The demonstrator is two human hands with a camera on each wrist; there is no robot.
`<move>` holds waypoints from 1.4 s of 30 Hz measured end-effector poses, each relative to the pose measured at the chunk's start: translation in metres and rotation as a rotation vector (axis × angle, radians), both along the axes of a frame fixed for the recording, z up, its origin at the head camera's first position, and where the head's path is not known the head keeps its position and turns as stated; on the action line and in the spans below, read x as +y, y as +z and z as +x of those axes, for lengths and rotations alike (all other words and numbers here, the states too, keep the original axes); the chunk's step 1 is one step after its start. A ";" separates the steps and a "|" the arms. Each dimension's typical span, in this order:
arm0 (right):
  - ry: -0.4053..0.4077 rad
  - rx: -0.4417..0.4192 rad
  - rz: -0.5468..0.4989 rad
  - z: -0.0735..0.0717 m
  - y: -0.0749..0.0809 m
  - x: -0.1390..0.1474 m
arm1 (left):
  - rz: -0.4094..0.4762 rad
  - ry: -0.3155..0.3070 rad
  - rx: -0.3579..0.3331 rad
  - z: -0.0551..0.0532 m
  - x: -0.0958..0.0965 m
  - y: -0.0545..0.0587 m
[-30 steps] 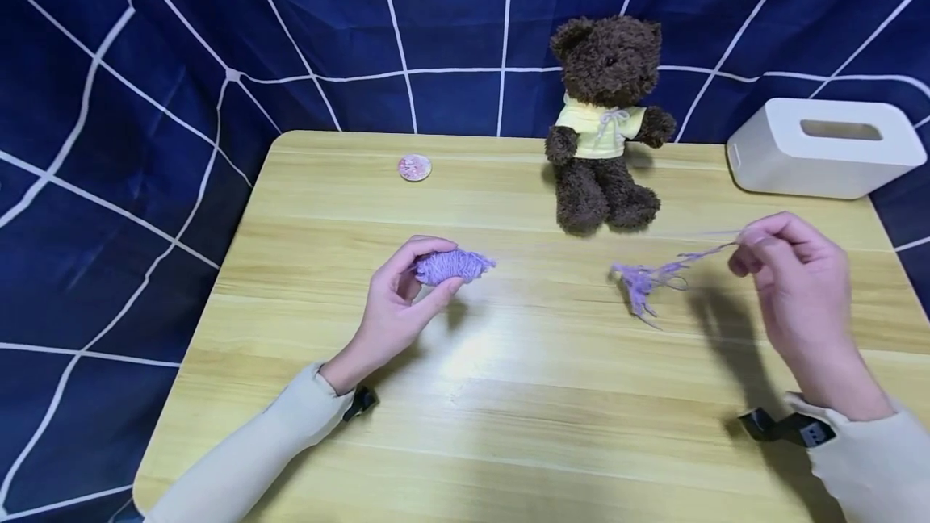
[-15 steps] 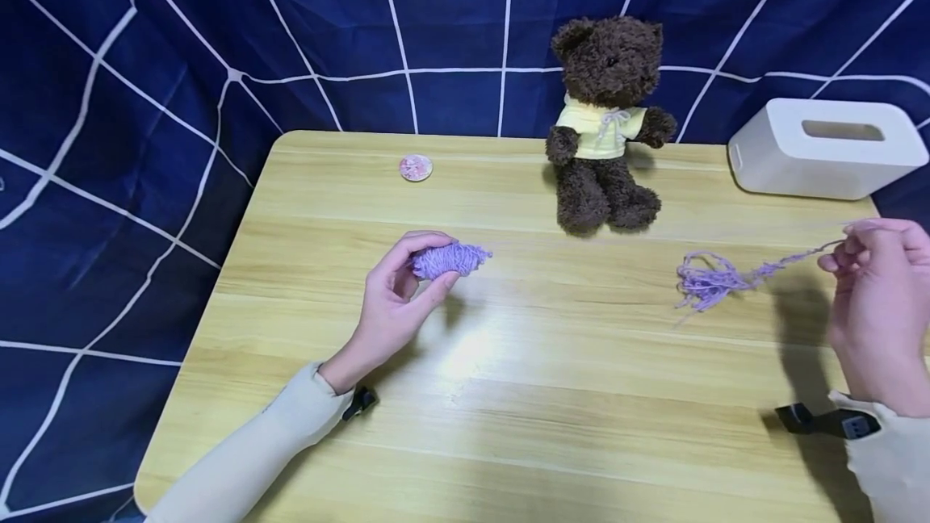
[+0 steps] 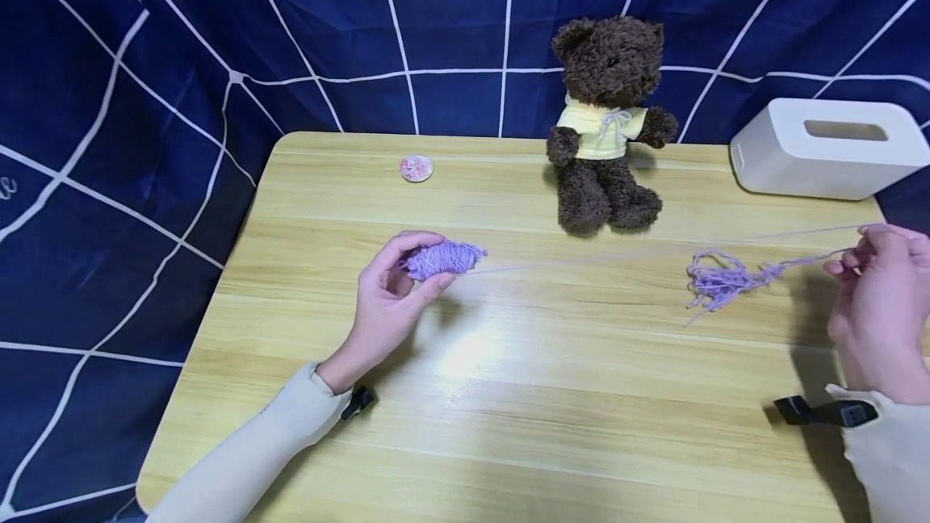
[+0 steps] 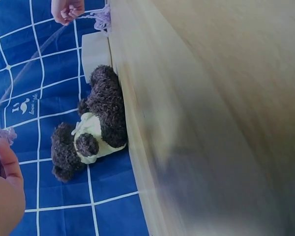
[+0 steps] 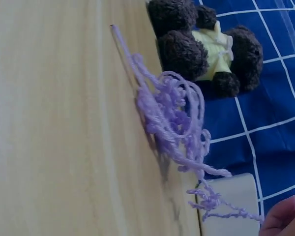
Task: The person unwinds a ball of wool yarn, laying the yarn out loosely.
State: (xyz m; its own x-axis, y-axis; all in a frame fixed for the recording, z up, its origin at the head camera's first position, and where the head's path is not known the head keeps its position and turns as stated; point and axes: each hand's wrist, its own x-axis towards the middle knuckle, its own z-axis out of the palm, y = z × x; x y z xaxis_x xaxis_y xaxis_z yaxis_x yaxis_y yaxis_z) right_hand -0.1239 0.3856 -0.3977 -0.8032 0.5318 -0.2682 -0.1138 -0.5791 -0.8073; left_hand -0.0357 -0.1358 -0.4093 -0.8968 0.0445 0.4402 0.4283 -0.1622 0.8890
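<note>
My left hand (image 3: pixel 388 289) holds a wound bundle of purple yarn (image 3: pixel 445 260) above the left-middle of the table, thumb on the near side and fingers over the far side. At the right edge of the head view, my right hand (image 3: pixel 879 297) pinches purple yarn between thumb and fingertips. A loose tangle of yarn (image 3: pixel 719 281) dangles from it; the right wrist view shows the tangle's loops (image 5: pixel 172 113) and knotted tail close up. One thin strand (image 3: pixel 574 259) runs across from the bundle to the right hand.
A brown teddy bear (image 3: pixel 610 127) in a yellow top sits at the back of the wooden table (image 3: pixel 508 426). To its right stands a white tissue box (image 3: pixel 828 148), and a small pink round disc (image 3: pixel 416 169) lies at the back left. Blue gridded cloth (image 3: pixel 450 31) hangs behind.
My right hand has moved right, away from the left hand, drawing the yarn tangle along. The strand between the hands now shows as a straight line. The left hand shifted slightly left with the bundle.
</note>
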 end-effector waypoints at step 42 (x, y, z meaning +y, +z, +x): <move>1.168 0.029 0.657 0.076 0.038 -0.235 | -0.033 -0.036 -0.065 0.003 0.015 -0.001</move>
